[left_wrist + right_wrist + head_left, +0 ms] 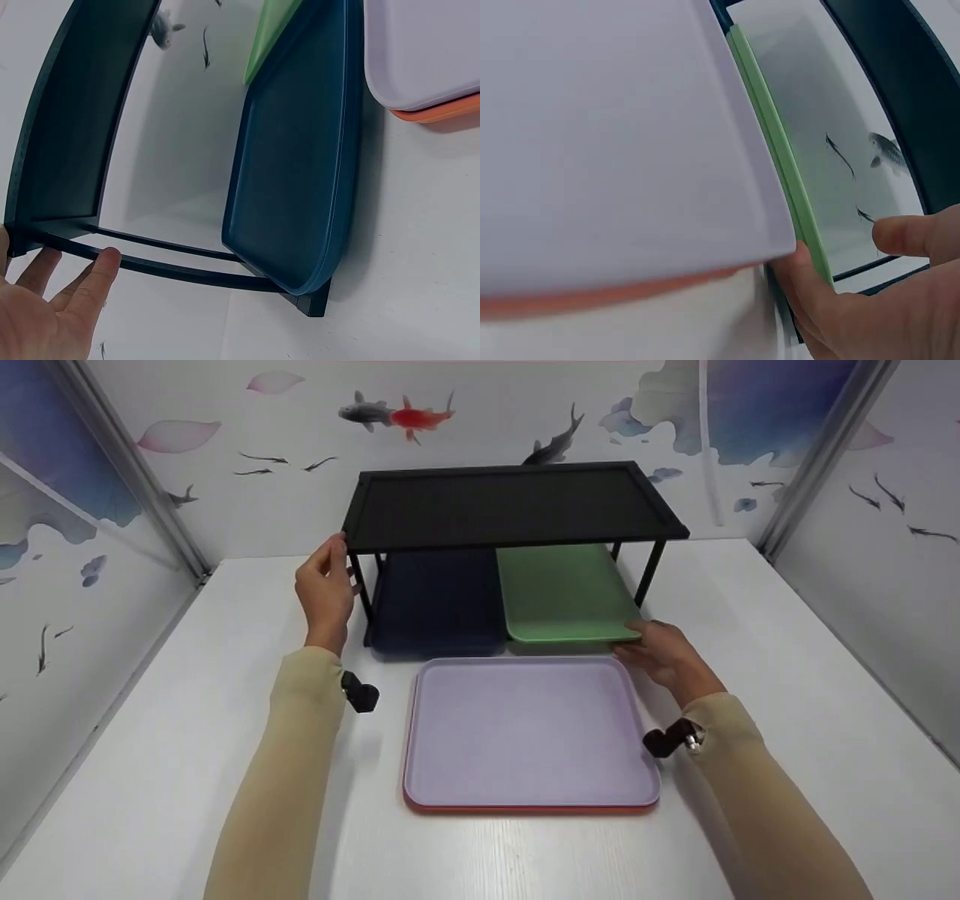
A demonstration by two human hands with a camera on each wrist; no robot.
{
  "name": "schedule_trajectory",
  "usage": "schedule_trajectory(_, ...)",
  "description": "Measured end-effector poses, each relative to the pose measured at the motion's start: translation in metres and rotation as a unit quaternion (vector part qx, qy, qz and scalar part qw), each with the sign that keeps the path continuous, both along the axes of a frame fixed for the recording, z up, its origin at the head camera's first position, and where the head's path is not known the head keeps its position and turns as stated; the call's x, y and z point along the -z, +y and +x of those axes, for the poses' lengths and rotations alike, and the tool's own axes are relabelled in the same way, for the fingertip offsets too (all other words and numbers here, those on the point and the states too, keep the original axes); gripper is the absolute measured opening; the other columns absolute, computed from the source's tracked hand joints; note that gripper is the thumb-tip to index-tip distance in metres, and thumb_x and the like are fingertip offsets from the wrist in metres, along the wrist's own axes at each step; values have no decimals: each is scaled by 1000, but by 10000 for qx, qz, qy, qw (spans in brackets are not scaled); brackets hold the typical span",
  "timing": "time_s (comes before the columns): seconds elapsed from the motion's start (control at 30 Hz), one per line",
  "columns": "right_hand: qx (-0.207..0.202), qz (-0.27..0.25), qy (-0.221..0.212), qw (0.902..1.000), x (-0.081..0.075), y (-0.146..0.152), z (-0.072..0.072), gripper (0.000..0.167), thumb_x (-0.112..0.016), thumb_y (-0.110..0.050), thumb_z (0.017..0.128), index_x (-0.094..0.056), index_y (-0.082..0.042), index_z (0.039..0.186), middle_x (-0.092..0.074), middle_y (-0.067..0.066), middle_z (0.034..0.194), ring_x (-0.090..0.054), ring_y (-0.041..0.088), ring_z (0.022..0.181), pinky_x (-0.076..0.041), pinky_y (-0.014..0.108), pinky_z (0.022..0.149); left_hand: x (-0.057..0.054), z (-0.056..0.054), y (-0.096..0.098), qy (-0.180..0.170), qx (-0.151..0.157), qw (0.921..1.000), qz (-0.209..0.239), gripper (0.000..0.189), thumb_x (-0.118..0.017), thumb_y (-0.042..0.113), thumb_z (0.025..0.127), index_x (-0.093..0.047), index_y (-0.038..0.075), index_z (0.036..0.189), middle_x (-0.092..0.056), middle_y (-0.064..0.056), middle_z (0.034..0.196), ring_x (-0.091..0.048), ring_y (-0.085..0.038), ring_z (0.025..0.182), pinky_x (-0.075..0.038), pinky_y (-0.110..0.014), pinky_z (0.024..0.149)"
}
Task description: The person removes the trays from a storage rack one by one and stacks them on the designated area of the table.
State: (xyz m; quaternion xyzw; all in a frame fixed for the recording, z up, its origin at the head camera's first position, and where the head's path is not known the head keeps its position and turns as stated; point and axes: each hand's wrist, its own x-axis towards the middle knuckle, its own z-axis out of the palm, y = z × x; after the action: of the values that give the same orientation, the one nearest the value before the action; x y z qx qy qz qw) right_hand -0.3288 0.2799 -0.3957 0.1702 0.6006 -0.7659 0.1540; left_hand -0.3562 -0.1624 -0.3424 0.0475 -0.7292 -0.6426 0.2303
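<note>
A black rack [510,506] with a flat top on thin legs stands at the back of the table. My left hand [326,589] grips its front left corner, fingers behind the leg in the left wrist view. Under the top, on the right, is a green tray [566,592]; its front right corner is pinched by my right hand [664,652], thumb above and fingers beneath. Beside it on the left lies a navy blue tray [292,172], its front edge sticking out of the rack. A lavender tray [529,731] rests in front, close to my right fingers.
Below the lavender tray shows the rim of an orange tray [532,810]. All stand on a white table [480,859], enclosed by walls [480,427] printed with fish and petals. The rack's right front leg [649,574] rises just behind my right hand.
</note>
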Motion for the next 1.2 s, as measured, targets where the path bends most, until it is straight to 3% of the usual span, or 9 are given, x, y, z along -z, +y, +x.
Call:
schedule_trajectory(0.1, 220, -352, 51, 9991, -3, -8, -1, 78, -41, -15, 109, 15, -15, 163, -29, 23, 154, -51, 23, 136, -47, 21, 107, 0, -1, 0, 24, -21, 10000, -20, 43, -47, 36, 109, -61, 15, 144, -55, -8, 150, -61, -30, 129, -58, -42, 97)
schedule_trajectory(0.2, 619, -744, 165, 9952, -8, -18, -3, 82, -37, -9, 109, 26, -22, 160, -3, 15, 169, -29, 22, 152, -41, 23, 113, 0, -1, 0, 11, -42, 10000, -32, 42, -48, 36, 109, -61, 15, 144, -56, -7, 149, -62, -29, 128, -59, -41, 96)
schedule_trajectory(0.37, 1254, -978, 498, 9860, -11, -32, -7, 84, -31, 3, 105, 25, -27, 160, 2, 11, 170, -31, 20, 151, -43, 25, 111, 0, -1, 1, 14, -13, 10000, -76, 43, -47, 37, 109, -61, 16, 144, -56, -7, 150, -63, -29, 127, -59, -40, 95)
schedule_trajectory(0.53, 1409, -1071, 795, 9810, -10, -38, -9, 85, -26, 11, 102, 22, -27, 162, -2, 12, 171, -38, 23, 148, -49, 27, 106, -1, 0, 0, 60, -4, 10000, 1, 43, -47, 37, 109, -61, 16, 144, -56, -7, 149, -63, -30, 126, -59, -41, 96)
schedule_trajectory(0.7, 1414, -1049, 1055, 9787, -7, -39, -6, 79, -21, 7, 105, 21, -28, 162, -8, 15, 170, -41, 27, 146, -52, 31, 103, -1, 1, -2, 3, 4, 10000, 80, 42, -48, 37, 109, -61, 16, 144, -55, -6, 150, -63, -30, 127, -58, -41, 97)
schedule_trajectory(0.93, 1299, -953, 1455, 9762, -9, -36, 6, 72, -20, 0, 108, 19, -28, 163, -1, 17, 170, -34, 33, 149, -47, 40, 109, -1, 0, -3, -2, -7, 10000, 93, 43, -48, 37, 109, -61, 16, 144, -54, -6, 151, -62, -30, 128, -58, -41, 97)
schedule_trajectory(1.2, 961, -1048, 1654, 9759, -16, -27, 27, 72, -25, -9, 111, 24, -28, 161, 2, 15, 170, -28, 30, 152, -48, 35, 108, -1, 0, -2, 19, 65, 9999, 155, 42, -48, 36, 109, -61, 16, 144, -55, -7, 150, -61, -31, 129, -57, -43, 99)
